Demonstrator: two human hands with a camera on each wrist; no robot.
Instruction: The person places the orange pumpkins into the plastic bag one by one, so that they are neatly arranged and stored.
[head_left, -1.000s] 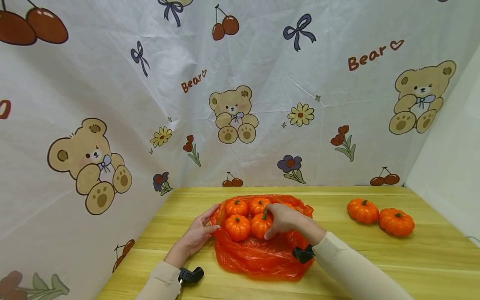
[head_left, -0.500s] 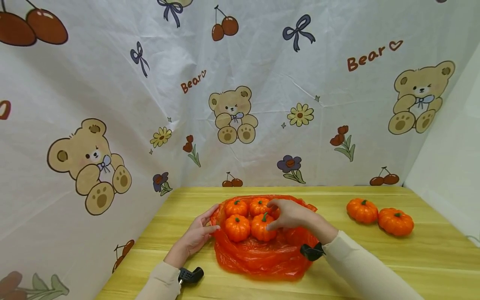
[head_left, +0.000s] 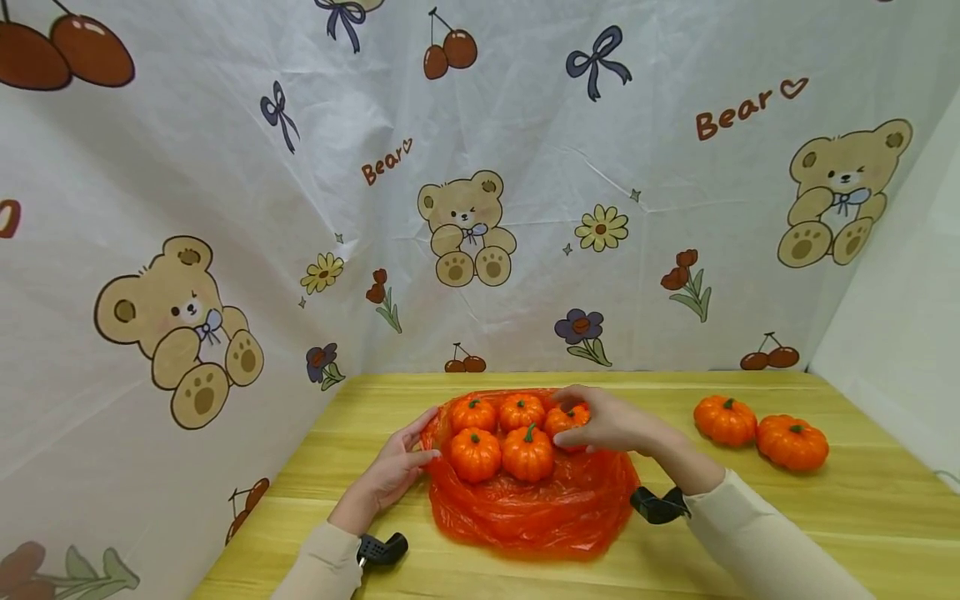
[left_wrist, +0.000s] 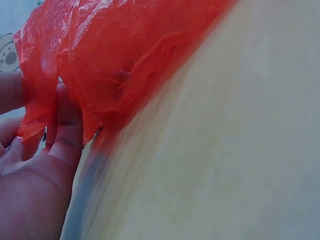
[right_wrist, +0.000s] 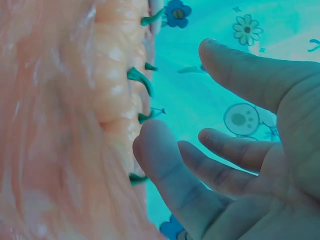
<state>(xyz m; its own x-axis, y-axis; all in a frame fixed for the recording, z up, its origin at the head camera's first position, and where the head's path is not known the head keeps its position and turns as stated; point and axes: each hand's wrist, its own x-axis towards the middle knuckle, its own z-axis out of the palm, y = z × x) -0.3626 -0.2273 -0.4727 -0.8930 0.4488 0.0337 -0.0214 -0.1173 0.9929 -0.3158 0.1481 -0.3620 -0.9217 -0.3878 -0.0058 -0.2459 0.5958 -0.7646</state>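
An orange-red plastic bag (head_left: pixel 525 517) lies spread open mid-table with several small orange pumpkins in it. A front pumpkin (head_left: pixel 528 455) has a green stem that stands up. My left hand (head_left: pixel 396 468) holds the bag's left edge, and thin film runs between thumb and fingers (left_wrist: pixel 67 120) in the left wrist view. Just over the rear-right pumpkin (head_left: pixel 564 423) is my right hand (head_left: pixel 611 421), partly covering it. In the right wrist view the right hand (right_wrist: pixel 250 165) has its fingers spread and loosely bent, with nothing between them, beside a row of green stems (right_wrist: pixel 140 80).
Two more pumpkins, one at the left (head_left: pixel 725 421) and one at the right (head_left: pixel 792 443), sit side by side on the wooden table (head_left: pixel 750 517) to the right. A white curtain with printed bears (head_left: pixel 468 229) hangs behind the table and along its left side.
My right hand has come away from the front pumpkin and moved right and slightly back, over the rear-right pumpkin, uncovering the front one. The left hand keeps its place at the bag's edge.
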